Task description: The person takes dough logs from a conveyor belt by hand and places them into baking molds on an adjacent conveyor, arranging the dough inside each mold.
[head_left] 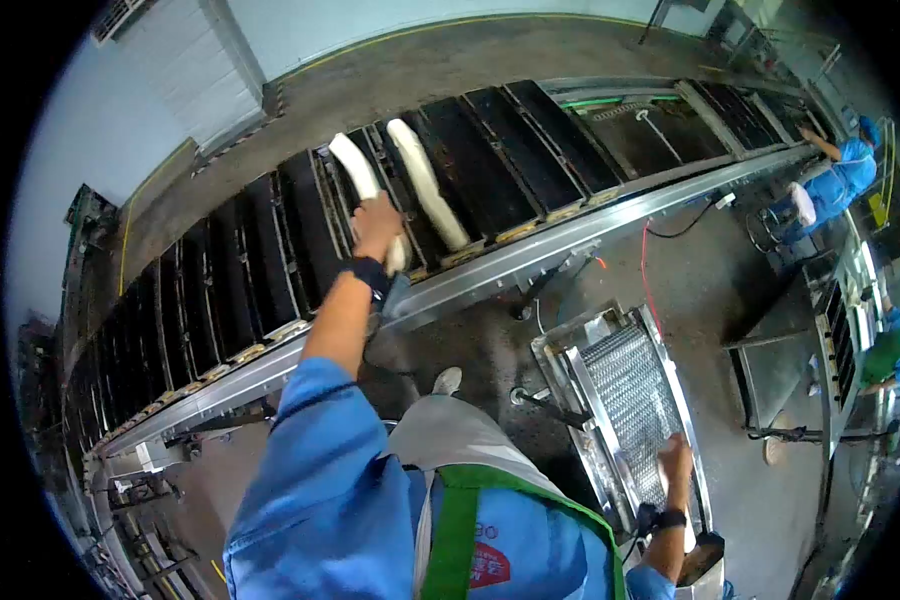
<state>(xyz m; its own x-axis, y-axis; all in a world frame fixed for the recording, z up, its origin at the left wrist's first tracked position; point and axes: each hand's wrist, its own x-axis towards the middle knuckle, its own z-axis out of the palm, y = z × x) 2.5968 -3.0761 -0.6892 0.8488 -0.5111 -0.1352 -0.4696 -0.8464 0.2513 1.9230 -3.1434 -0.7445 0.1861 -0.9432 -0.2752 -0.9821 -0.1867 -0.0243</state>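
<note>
A long pale dough strip [355,165] lies in a black tray of the conveyor, and my left hand [376,226] is closed around its near part. Just right of it, a second pale strip [428,185] rests in the neighbouring tray, untouched. My right hand [676,457] hangs over the right side of a metal mesh rack [625,390]; its fingers look curled, and whether they hold anything is too small to tell.
The conveyor's metal rail [510,262] curves across in front of me, with black trays [220,270] along it. A person in blue [838,180] stands at the far right end, another [890,350] below. A metal cart [775,350] stands at right.
</note>
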